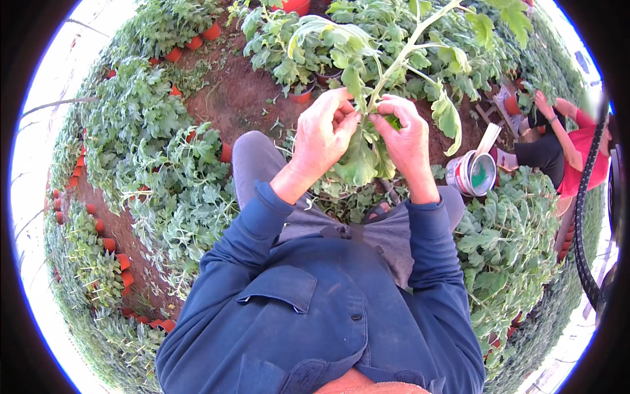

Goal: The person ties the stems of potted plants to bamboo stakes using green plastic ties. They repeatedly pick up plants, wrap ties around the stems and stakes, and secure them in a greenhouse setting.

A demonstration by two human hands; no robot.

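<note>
Before me a long pale green leafy stem [407, 48] slants up and to the right, with lobed leaves, some drooping. My left hand [325, 129] pinches it low down from the left, thumb and fingers drawn together. From the right, my right hand [406, 140] grips the same part, its thumb close to the left one. Broad leaves [358, 160] hang beneath both hands. The fingers cover the exact spot held, and I cannot tell whether the stem is rooted in a pot.
A white bucket [457, 176] holding pale sticks [487, 139] stands beyond my right knee. Farther right, a person in a red shirt [585, 155] sits handling a potted plant [513, 103]. Leafy plants in orange pots [212, 31] surround me on reddish soil [221, 93].
</note>
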